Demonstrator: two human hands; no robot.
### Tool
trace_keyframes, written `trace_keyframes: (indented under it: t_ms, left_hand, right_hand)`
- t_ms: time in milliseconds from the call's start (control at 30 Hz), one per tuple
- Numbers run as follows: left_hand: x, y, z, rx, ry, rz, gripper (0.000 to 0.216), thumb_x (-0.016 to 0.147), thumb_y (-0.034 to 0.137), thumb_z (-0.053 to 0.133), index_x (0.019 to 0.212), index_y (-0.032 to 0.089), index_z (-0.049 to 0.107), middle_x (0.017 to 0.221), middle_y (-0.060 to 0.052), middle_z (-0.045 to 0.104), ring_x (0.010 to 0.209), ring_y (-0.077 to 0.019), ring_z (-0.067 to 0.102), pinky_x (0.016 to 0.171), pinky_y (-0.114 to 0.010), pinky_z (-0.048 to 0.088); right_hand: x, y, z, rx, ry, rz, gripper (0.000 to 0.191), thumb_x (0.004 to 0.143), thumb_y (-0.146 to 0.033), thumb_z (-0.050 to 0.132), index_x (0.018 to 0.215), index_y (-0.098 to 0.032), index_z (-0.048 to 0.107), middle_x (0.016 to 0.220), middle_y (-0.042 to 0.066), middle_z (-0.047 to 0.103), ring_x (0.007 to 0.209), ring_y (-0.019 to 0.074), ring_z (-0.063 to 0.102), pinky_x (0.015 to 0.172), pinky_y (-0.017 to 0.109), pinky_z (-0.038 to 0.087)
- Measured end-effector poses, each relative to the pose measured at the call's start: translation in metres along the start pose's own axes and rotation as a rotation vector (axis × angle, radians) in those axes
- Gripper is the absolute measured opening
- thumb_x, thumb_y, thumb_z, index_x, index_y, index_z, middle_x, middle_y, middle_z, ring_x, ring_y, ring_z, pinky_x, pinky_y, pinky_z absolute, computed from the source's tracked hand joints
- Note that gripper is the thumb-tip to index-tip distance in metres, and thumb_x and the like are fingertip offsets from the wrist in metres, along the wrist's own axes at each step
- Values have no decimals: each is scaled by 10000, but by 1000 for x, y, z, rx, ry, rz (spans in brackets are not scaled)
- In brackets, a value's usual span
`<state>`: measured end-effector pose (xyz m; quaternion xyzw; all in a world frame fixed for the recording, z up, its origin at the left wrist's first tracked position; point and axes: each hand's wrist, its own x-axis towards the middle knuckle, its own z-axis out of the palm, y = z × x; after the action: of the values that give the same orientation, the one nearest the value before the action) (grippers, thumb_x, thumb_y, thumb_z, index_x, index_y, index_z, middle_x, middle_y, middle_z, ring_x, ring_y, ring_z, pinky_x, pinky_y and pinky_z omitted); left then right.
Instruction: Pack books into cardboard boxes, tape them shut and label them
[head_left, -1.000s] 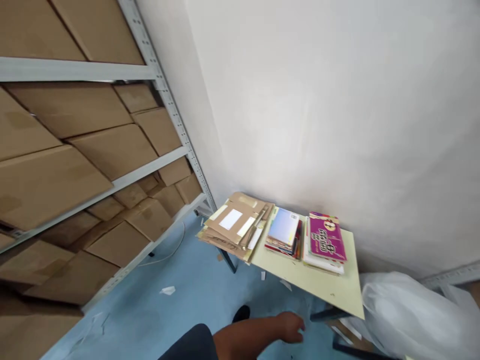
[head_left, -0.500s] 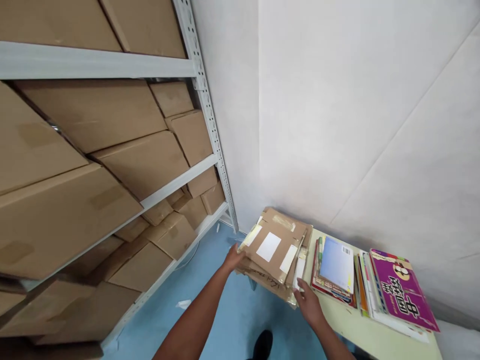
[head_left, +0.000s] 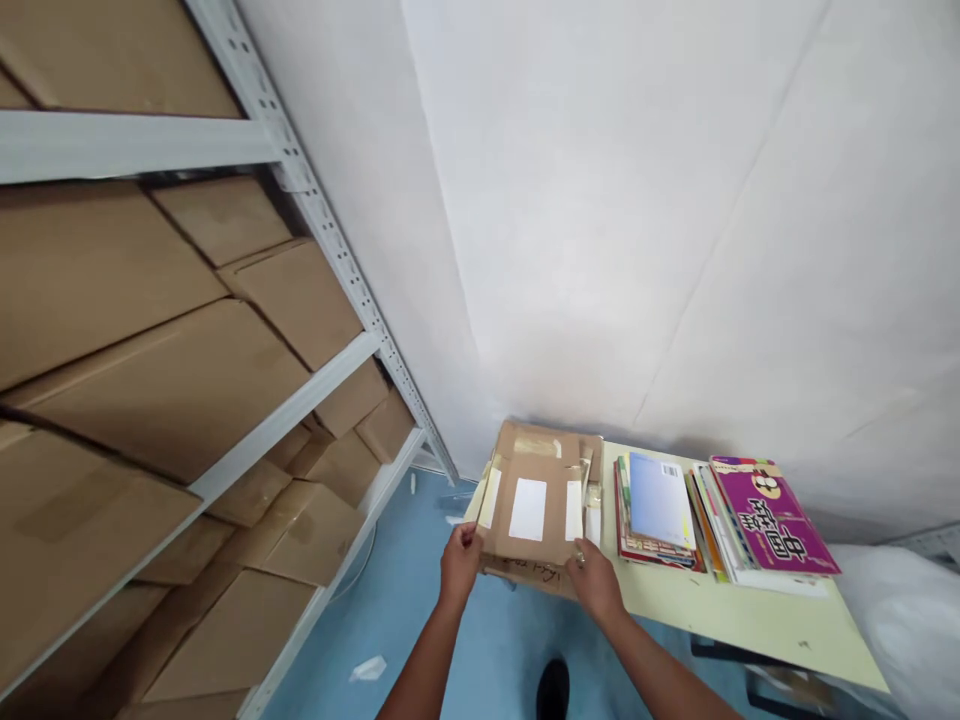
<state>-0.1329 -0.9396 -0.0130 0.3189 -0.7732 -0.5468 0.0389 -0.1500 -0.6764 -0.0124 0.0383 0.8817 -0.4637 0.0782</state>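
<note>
A stack of flattened brown cardboard mailers (head_left: pixel 534 500) with white labels lies on the left end of a pale yellow table (head_left: pixel 757 622). My left hand (head_left: pixel 459 562) grips the stack's near left corner, fingers curled on its edge. At the near right corner, my right hand (head_left: pixel 594 582) pinches the stack with the thumb on top. The stack overhangs the table's left edge.
Two piles of books sit to the right, one topped by a blue cover (head_left: pixel 658 512), the other by a magenta cover (head_left: pixel 772 518). Metal shelving (head_left: pixel 315 380) full of cardboard boxes stands at left. White wall behind, blue floor below, a white plastic bag (head_left: pixel 911 620) at right.
A second ago only one hand showed, low over the floor. Both hands have since reached the cardboard stack and closed on its near corners; the stack now sits squarer to me.
</note>
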Motion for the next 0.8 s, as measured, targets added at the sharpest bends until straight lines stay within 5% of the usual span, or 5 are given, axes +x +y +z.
trace_keyframes:
  t_ms: [200,400,600,800]
  left_hand:
    - [-23,17,-6,-353,-250,-119,386,712,320,669,1061,158,660,1039,-72,744,927,-220,710,736,-298,581]
    - [-69,38,2,-491,-295,-74,497,649,367,749,1100,185,647,1005,-50,753,939,-239,718,799,-339,582]
    - [-93,39,26,-561,-87,-77,448,587,345,747,998,181,673,952,-29,744,869,-194,693,760,-293,564]
    - [-79,38,10,-404,152,-82,331,681,307,669,1001,222,677,942,2,724,893,-186,679,763,-291,552]
  right_hand:
    - [-5,-6,-25,301,217,159,438,767,-367,563,1092,-132,738,1093,143,765,1003,285,728,914,363,565]
    - [-22,1,-78,528,215,92,526,741,-357,609,1214,-144,691,1068,116,766,958,272,718,848,358,573]
    - [-51,-1,-111,541,150,-26,482,781,-285,582,1232,-158,697,1107,105,757,870,243,719,833,359,579]
    - [-57,-16,-87,484,115,-106,503,738,-136,602,1224,-204,712,1088,67,756,961,231,709,879,335,567]
